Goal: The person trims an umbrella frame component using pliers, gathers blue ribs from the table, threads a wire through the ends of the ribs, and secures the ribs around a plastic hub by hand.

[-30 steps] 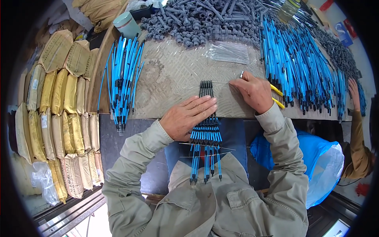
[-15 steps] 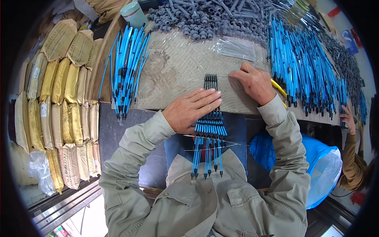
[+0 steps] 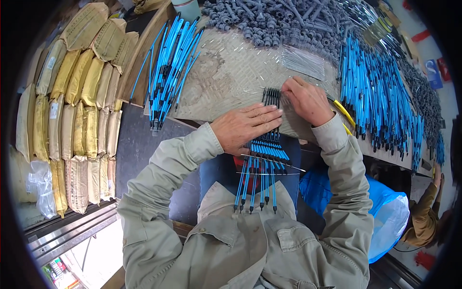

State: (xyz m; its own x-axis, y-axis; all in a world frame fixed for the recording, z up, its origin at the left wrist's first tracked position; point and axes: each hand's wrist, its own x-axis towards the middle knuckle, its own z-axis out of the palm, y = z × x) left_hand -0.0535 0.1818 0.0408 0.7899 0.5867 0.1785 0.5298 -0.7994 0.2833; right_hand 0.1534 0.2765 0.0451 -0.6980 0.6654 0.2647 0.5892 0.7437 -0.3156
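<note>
Left hand now flatter across the row of blue tubes, fingers spread, pressing rather than gripping. Right hand shifted to the row's far end on the tabletop, fingertips pinching there. Blue bag near right, contents hidden. Tan sacks stacked left.

shirt: khaki, long-sleeved | collar, buttoned chest pocket | hands: bare

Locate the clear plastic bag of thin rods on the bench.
Head view, upper right of centre: the clear bag lies just beyond the right hand, below the grey fittings.
</note>
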